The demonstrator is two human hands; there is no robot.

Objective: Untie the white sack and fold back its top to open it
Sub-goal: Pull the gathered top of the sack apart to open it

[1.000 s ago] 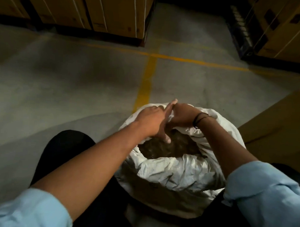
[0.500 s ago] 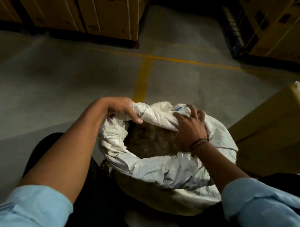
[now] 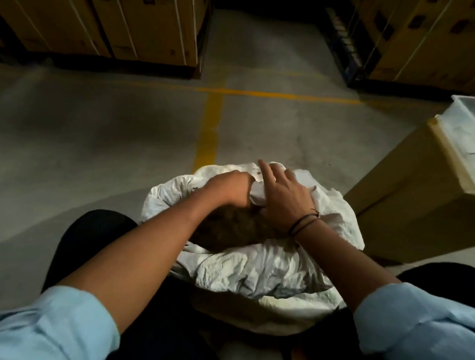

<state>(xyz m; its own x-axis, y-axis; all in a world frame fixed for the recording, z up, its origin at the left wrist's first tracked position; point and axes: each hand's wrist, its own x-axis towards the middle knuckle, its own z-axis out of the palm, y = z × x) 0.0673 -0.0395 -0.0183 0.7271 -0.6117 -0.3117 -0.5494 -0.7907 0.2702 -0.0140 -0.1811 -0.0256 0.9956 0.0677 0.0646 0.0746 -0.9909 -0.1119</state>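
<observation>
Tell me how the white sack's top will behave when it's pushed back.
Likely floppy: the white sack is crumpled and bunches where the left hand grips it. The fold probably holds, since the near rim lies turned down untouched. Tipping seems unlikely: it sits wide and full of brown contents.

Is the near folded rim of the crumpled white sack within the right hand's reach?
Probably yes: the right hand rests on the crumpled white sack, and nothing covers the near folded rim.
</observation>
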